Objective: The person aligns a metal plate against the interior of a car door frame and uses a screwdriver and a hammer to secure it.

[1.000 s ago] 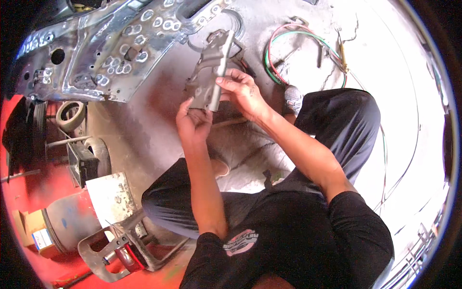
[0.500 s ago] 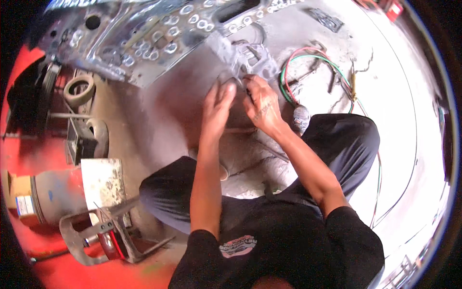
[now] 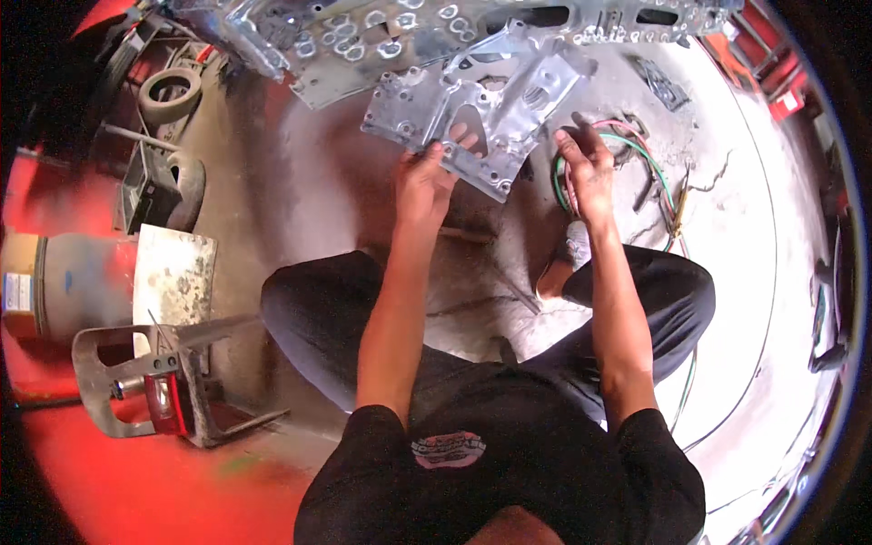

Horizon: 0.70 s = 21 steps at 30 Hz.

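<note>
My left hand (image 3: 427,182) grips a grey stamped metal bracket (image 3: 500,168) by its lower left edge, fingertips showing through a cut-out. The bracket is broad, with holes and raised ribs, and is held tilted just below a large metal panel (image 3: 363,27) dotted with shiny round weld marks. My right hand (image 3: 589,173) is just off the bracket's right side, fingers loosely bent and apart, with nothing visible in them; red and green hoses (image 3: 658,173) lie on the floor behind it.
I sit cross-legged on a concrete floor (image 3: 745,272). At left are tyres (image 3: 169,95), a black box (image 3: 145,195), a grey drum (image 3: 86,286), a spotted white sheet (image 3: 177,263) and a C-shaped tool (image 3: 91,372) by a red lamp (image 3: 168,404). A brass torch (image 3: 677,222) lies right.
The bracket, earlier narrow between both hands, now faces me broadly and sits higher, nearer the panel. My right hand has left it and moved rightward. The view has shifted.
</note>
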### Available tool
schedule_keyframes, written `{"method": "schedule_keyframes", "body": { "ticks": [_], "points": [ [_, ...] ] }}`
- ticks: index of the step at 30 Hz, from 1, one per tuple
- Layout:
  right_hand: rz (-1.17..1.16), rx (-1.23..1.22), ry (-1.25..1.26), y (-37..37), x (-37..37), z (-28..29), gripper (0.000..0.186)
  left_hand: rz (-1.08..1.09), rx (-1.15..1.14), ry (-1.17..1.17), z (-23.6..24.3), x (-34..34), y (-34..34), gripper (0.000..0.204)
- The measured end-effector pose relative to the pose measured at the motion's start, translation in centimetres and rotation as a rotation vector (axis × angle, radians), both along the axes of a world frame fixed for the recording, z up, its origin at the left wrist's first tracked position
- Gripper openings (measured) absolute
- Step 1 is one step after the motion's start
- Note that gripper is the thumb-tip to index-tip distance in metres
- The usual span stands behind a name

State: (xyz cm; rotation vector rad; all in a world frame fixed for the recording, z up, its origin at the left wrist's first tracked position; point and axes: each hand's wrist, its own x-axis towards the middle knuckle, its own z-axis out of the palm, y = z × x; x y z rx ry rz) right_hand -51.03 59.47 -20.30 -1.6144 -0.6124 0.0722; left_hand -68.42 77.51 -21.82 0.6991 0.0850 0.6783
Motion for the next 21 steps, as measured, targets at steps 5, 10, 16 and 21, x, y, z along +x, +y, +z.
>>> {"method": "schedule_keyframes", "body": {
  "ticks": [5,10,16,21],
  "points": [
    [0.362,0.204,0.464,0.8,1.1,0.4,0.054,-0.034,-0.019,-0.001,-1.6,0.9,-0.6,0.04],
    [0.447,0.121,0.219,0.7,1.9,4.2,0.024,-0.004,0.034,0.161,-2.5,1.2,0.7,0.031],
    [0.458,-0.074,-0.075,5.9,4.6,7.1,0.042,0.148,0.426,0.559,-2.3,3.3,5.6,0.034],
    [0.417,-0.173,-0.233,12.9,5.2,7.7,0.05,0.298,0.116,0.504,-0.6,3.7,10.5,0.038]
  ]
}}
